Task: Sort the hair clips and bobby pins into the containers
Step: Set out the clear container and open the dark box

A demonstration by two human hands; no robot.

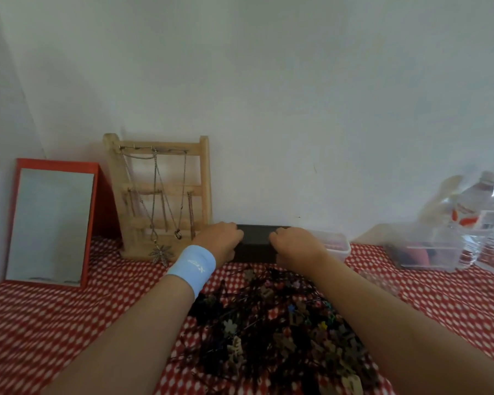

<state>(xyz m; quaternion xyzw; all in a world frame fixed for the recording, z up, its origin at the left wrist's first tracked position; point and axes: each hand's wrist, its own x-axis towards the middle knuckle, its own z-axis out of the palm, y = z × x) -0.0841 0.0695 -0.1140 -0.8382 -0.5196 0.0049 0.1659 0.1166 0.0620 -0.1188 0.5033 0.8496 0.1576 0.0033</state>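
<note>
A big heap of hair clips and bobby pins (271,323) lies on the red-and-white cloth between my forearms. At the back, against the wall, stands a black box (255,242). My left hand (218,240), with a light blue wristband, grips the box's left end. My right hand (293,243) grips its right end. Behind my right hand a clear plastic container (337,243) with a pinkish inside peeks out. Another clear container (428,249) with dark and red items sits farther right.
A red-framed mirror (50,223) leans at the far left. A wooden jewellery stand (160,195) with hanging necklaces is next to it. Clear water bottles (485,220) stand at the right edge. The white wall closes the back.
</note>
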